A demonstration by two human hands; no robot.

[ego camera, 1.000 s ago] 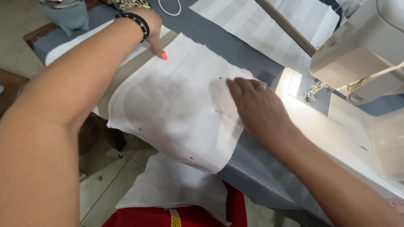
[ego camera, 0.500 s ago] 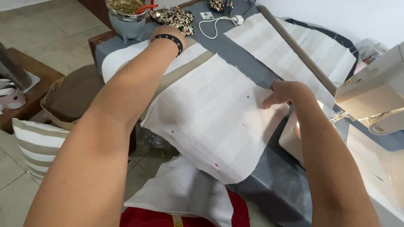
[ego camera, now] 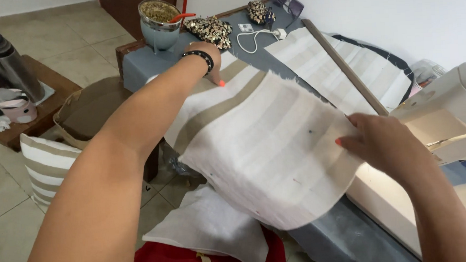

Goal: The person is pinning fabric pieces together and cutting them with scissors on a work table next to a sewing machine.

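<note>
A white striped fabric panel (ego camera: 276,150) with a beige band lies across the grey table (ego camera: 144,64), its near edge hanging off the front. My left hand (ego camera: 208,55), with a black bracelet at the wrist, presses the far left end of the fabric. My right hand (ego camera: 382,142) grips the fabric's right edge beside the white sewing machine (ego camera: 455,114) and lifts it slightly. Several small dark pins dot the panel.
A second striped fabric piece (ego camera: 336,67) and a long wooden stick (ego camera: 344,66) lie further back. A blue cup (ego camera: 159,26), sequined pouches (ego camera: 209,31) and a white charger cable (ego camera: 260,36) sit at the far end. A striped cushion (ego camera: 46,162) and bag (ego camera: 88,109) rest on the floor.
My view has lifted and pulled back. My right hand went from lying flat on the fabric to gripping its right edge, and it has moved toward me along that edge. My left hand stays at the far end.
</note>
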